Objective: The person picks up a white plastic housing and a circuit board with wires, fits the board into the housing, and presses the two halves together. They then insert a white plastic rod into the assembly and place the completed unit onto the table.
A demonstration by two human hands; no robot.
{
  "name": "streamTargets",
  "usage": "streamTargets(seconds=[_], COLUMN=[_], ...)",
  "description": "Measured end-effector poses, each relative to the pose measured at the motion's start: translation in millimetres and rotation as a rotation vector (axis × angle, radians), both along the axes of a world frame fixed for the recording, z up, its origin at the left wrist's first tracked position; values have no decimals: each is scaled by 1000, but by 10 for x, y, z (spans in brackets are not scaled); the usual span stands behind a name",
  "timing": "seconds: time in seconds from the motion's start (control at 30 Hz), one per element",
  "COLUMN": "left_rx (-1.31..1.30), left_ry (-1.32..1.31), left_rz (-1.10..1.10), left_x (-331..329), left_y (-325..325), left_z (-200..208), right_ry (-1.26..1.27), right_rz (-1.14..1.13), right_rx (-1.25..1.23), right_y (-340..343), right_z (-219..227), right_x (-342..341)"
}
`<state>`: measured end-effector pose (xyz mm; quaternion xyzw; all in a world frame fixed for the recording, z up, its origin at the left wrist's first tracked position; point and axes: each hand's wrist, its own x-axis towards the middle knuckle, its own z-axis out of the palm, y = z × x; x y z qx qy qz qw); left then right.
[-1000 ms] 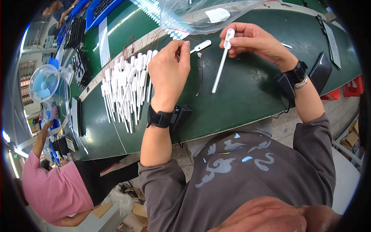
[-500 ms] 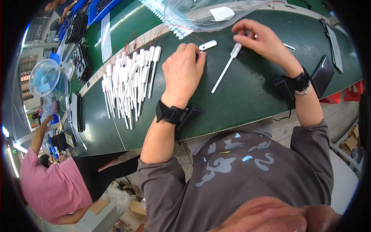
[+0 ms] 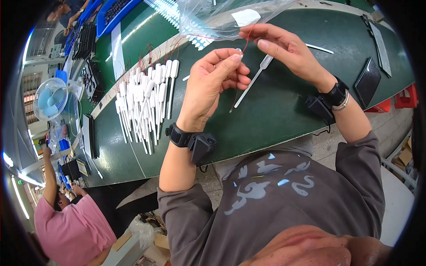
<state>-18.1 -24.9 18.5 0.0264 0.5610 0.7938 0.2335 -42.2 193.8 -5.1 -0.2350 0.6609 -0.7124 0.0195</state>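
1. Just changed: the left hand [image 3: 208, 82] has risen, pinching one small white part [image 3: 240, 52], so that is now off the table.
2. The right hand [image 3: 293, 51] has left the stick [image 3: 250, 85] and come alongside, thumb and fingers parted; whether it touches the red wire [image 3: 246, 42], I cannot tell.
3. Counts: piled sticks [image 3: 149, 91], too overlapped; one stick between the hands; one slab [image 3: 367, 82].

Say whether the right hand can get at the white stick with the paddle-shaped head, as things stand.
Probably yes: the right hand is right by the white stick, thumb near its head, and the shaft looks uncovered; the left hand is close but seems not to block it.
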Motion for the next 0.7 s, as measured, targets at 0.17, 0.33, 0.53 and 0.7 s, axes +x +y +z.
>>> streamTargets(seconds=[0.17,0.33,0.53,0.7], left_rx=[-50,-175,-327,-336], left_ry=[-13,96,203,242], left_rz=[-19,40,35,36], left_x=[23,48,65,67], left_y=[58,116,140,146], left_z=[-46,-61,-97,-107], right_ry=[-197,-220,-216,58], right_rz=[167,171,203,80], right_rx=[128,142,128,186], right_y=[89,136,178,194], right_z=[60,-10,28,56], right_x=[-20,-72,-98,-90])
